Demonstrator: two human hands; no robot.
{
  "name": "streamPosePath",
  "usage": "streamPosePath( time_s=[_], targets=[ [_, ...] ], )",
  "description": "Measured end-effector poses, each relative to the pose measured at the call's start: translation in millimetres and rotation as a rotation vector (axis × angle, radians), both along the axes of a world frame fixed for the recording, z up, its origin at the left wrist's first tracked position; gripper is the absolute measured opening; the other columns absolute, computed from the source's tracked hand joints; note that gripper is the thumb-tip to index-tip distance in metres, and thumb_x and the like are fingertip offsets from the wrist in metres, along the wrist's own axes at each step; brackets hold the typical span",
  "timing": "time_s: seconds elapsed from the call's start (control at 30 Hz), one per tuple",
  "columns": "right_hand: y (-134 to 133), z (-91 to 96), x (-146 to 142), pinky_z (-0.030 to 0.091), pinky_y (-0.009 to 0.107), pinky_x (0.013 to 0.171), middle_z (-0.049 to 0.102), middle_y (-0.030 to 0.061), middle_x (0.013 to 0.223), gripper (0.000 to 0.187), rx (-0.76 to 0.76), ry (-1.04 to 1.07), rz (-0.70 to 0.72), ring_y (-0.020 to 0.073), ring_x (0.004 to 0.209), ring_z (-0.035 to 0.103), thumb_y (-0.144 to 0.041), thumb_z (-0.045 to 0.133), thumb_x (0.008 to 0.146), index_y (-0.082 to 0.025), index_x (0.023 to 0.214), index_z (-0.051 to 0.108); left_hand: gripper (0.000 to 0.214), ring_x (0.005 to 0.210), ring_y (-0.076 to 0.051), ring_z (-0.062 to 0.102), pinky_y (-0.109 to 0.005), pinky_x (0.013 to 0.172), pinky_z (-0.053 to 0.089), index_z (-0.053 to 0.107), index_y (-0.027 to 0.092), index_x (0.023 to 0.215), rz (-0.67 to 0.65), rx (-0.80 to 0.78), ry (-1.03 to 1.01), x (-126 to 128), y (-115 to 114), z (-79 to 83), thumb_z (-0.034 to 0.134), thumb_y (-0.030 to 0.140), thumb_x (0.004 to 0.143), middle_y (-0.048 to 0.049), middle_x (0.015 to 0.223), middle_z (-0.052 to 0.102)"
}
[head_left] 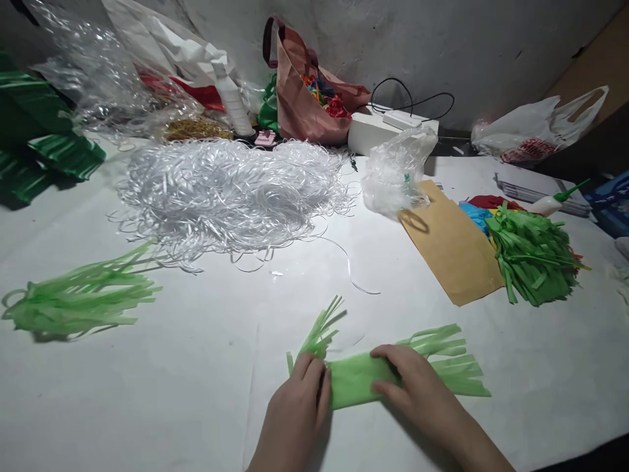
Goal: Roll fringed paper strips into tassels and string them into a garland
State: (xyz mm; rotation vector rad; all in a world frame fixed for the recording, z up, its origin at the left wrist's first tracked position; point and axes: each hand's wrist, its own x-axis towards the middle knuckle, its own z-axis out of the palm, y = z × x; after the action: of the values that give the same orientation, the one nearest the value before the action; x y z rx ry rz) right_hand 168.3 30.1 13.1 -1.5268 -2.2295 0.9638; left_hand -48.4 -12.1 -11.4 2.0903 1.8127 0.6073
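A strip of light green tissue paper (356, 380), fringed at both ends, lies on the white table (206, 393) near the front edge. My left hand (295, 413) rests on its left part with fingers laid flat and close together. My right hand (417, 390) presses on the middle of the strip, fingers extended over the paper. The fringe sticks out to the left above my left hand and to the right past my right hand. Neither hand lifts the paper.
A finished green tassel (81, 301) lies at the left. A heap of clear plastic strands (230, 190) fills the middle. A brown envelope (455, 246), a pile of green fringed paper (535, 259), a glue bottle (557, 200) and bags stand beyond.
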Motion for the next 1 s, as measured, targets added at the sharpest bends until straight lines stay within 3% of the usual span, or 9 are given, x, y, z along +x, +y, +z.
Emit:
streamPosePath(
  time_s=[0.07,0.2,0.4,0.47,0.57,0.63,0.77,0.9,1.0],
  targets=[
    [1.3,2.9,3.4,0.045,0.03,0.08,0.07,0.0021,0.095,0.008,-0.062,0.011,0.002,0.0206,0.091,0.063,-0.015,0.061,0.087,-0.021,0.092,0.064,0.023,0.055,-0.014,0.063,-0.026,0.044,0.049,0.049,0.023,0.08,0.013,0.028,-0.01,1.0,-1.7,-0.8,0.032,0.019,0.096,-0.0037,0.086,0.058],
    [4.9,3.3,-4.9,0.043,0.029,0.07,0.068,0.0018,0.081,0.019,-0.032,-0.037,-0.012,0.0189,0.077,0.062,-0.017,0.048,0.094,-0.02,0.081,0.062,0.02,0.058,-0.015,0.065,-0.026,0.043,0.049,0.048,0.022,0.082,0.049,0.057,-0.006,2.2,-2.8,-3.6,0.032,0.018,0.095,-0.006,0.095,0.058],
    [5.0,-9.3,-14.4,0.038,0.028,0.06,0.066,-0.0012,0.071,0.011,0.075,-0.189,-0.051,0.0182,0.067,0.059,-0.017,0.054,0.092,-0.022,0.083,0.058,0.02,0.055,-0.016,0.062,-0.028,0.042,0.048,0.047,0.023,0.083,0.039,0.027,0.033,2.1,-1.2,-5.3,0.032,0.015,0.093,-0.0052,0.091,0.058],
    [3.6,-11.7,-13.2,0.038,0.029,0.061,0.064,-0.0004,0.071,0.008,0.174,-0.218,-0.06,0.019,0.066,0.058,-0.017,0.055,0.092,-0.021,0.086,0.057,0.019,0.055,-0.016,0.062,-0.028,0.042,0.048,0.047,0.023,0.084,0.039,0.018,0.04,2.3,-0.9,-4.5,0.032,0.015,0.093,-0.0054,0.092,0.058],
    [-0.7,-7.0,-10.2,0.041,0.037,0.075,0.065,0.0051,0.084,0.007,0.471,-0.21,-0.098,0.0225,0.079,0.059,-0.017,0.053,0.093,-0.019,0.096,0.059,0.019,0.054,-0.015,0.061,-0.027,0.041,0.047,0.046,0.023,0.084,0.042,0.014,0.046,3.3,-0.9,-3.5,0.032,0.015,0.093,-0.0053,0.092,0.058],
    [-6.0,-1.1,-9.2,0.039,0.043,0.087,0.065,0.0073,0.091,0.012,0.6,-0.13,0.011,0.0234,0.088,0.058,-0.015,0.051,0.094,-0.018,0.101,0.06,0.019,0.053,-0.015,0.061,-0.027,0.041,0.046,0.046,0.023,0.084,0.041,0.017,0.052,4.1,-0.8,-3.6,0.032,0.014,0.093,-0.0052,0.092,0.057],
    [-19.2,-2.8,-11.3,0.037,0.045,0.099,0.067,0.0053,0.089,0.017,0.599,-0.052,0.359,0.0209,0.092,0.058,-0.008,0.05,0.091,-0.016,0.1,0.062,0.019,0.055,-0.015,0.061,-0.026,0.042,0.046,0.047,0.022,0.083,0.033,-0.014,0.059,4.5,1.8,-4.1,0.033,0.013,0.093,-0.0049,0.091,0.057],
    [-25.3,-22.0,-13.1,0.038,0.044,0.101,0.068,0.0086,0.094,0.027,0.674,-0.104,0.394,0.0209,0.094,0.059,-0.003,0.043,0.092,-0.013,0.106,0.063,0.019,0.061,-0.015,0.063,-0.025,0.046,0.049,0.05,0.02,0.084,0.022,0.001,-0.009,-0.4,2.1,4.1,0.035,0.014,0.094,-0.005,0.087,0.057],
    [-26.1,-27.9,-13.0,0.036,0.045,0.104,0.067,0.0079,0.091,0.028,0.677,-0.098,0.401,0.0204,0.092,0.058,-0.003,0.041,0.093,-0.013,0.105,0.063,0.014,0.089,-0.023,0.065,-0.035,0.071,0.055,0.057,0.017,0.097,-0.011,0.217,0.003,-3.0,-6.8,14.2,0.043,0.016,0.094,-0.0113,0.102,0.062]
  ],
)
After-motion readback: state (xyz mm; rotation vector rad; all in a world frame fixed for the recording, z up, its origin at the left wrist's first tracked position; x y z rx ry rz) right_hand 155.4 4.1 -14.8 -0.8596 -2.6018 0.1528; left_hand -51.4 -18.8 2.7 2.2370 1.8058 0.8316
